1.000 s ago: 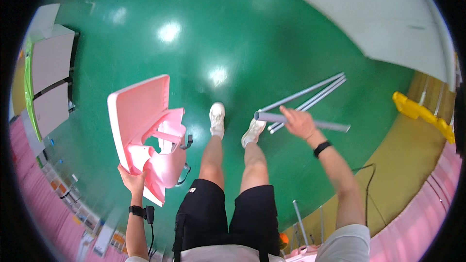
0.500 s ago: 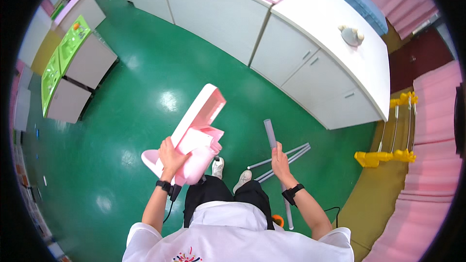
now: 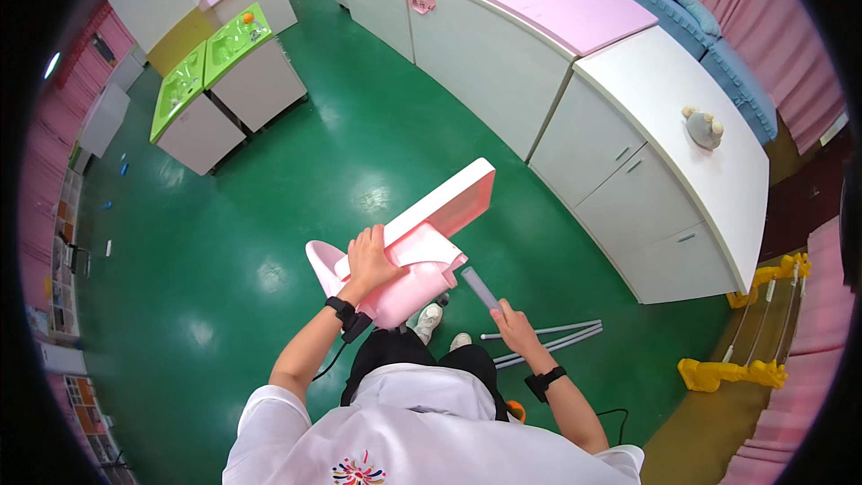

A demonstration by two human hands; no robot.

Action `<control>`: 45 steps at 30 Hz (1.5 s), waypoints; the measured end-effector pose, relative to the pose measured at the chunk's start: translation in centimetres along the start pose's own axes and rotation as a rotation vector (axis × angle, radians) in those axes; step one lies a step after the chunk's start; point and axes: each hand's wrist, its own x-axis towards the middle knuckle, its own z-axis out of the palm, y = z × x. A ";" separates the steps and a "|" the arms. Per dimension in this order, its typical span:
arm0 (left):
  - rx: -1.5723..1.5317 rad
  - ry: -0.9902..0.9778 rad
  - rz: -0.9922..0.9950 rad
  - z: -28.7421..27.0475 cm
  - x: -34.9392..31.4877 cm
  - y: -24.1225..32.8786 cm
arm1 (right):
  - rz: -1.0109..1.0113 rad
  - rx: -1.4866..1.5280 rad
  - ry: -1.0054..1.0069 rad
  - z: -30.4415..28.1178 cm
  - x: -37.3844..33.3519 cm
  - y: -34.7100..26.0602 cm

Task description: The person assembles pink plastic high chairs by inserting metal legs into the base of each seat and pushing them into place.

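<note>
My left hand is closed on a large pink moulded plastic piece, held in front of my waist. It has a rounded pink body, a curved rim at its left and a long pale, trough-like part reaching up and right. My right hand grips a grey tube. The tube's upper end points toward the pink piece, close to its right edge, and I cannot tell whether they touch. The tube's lower part is hidden behind my hand and arm.
Several grey tubes lie on the green floor beside my feet. An orange round thing shows by my hip. White cabinets stand ahead right, green-topped play units at far left, and a yellow rack at right.
The view has turned left. The pink piece and the tube have come closer together, and the pink piece's long part now leans further right. The tube has tipped further left. Both hands keep their hold.
</note>
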 end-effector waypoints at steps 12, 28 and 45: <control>-0.083 0.177 -0.070 -0.4 -11.7 3.9 | 0.305 0.745 -0.460 -4.8 -6.2 -1.0; -0.051 0.469 -0.043 -8.4 -19.2 -9.9 | 0.457 0.820 -0.805 6.7 -6.1 -12.1; -0.020 0.434 0.104 -10.2 -22.8 -16.1 | 0.429 0.953 -0.876 18.3 -3.4 -16.3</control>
